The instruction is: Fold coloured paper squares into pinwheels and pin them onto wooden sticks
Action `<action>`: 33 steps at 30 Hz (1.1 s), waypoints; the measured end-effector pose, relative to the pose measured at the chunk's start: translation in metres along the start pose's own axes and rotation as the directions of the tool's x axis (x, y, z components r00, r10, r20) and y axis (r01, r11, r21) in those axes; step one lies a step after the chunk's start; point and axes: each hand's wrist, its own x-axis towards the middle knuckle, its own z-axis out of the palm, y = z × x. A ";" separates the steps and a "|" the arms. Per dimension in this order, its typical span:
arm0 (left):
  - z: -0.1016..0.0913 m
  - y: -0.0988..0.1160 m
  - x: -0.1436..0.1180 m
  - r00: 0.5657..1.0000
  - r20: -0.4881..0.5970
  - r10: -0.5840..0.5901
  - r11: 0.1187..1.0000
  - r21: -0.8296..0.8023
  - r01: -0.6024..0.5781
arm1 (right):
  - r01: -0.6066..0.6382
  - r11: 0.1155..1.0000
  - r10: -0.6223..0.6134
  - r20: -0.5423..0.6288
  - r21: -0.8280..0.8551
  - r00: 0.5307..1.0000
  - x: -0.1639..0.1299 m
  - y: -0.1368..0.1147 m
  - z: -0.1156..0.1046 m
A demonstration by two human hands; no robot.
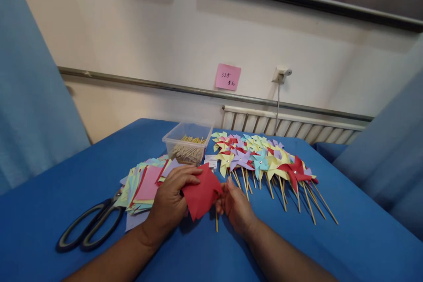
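L hand [171, 190] holds red paper [202, 191], R hand [237, 209] at its 3 o'clock edge (can't tell grip), w/ paper pile [148, 183] approx 9 o'clock, pinwheels [261, 163] approx 2.

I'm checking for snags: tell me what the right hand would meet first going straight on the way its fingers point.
Most likely the red paper held in the left hand; the right hand appears at its edge, though depth is unclear.

We are holding a red paper sheet [202, 194] in our left hand [173, 194]. Our right hand [236, 207] is touching its edge.
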 end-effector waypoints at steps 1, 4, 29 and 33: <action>0.001 0.000 0.000 1.000 0.011 0.019 1.000 0.010 -0.020 | -0.020 0.999 0.019 0.046 0.032 0.999 -0.003 -0.002 0.003; 0.002 0.003 0.000 0.998 0.067 0.009 1.000 0.011 -0.010 | -0.032 0.996 0.022 0.105 0.089 0.994 -0.008 -0.007 0.007; 0.012 0.011 0.007 0.671 0.297 -0.679 0.461 -0.538 0.705 | 0.008 0.997 -0.012 0.047 0.079 0.999 -0.006 -0.007 0.000; 0.011 0.008 0.006 0.597 0.403 -0.694 0.350 -0.535 0.769 | 0.003 0.999 -0.005 0.042 0.051 0.999 -0.005 -0.004 -0.002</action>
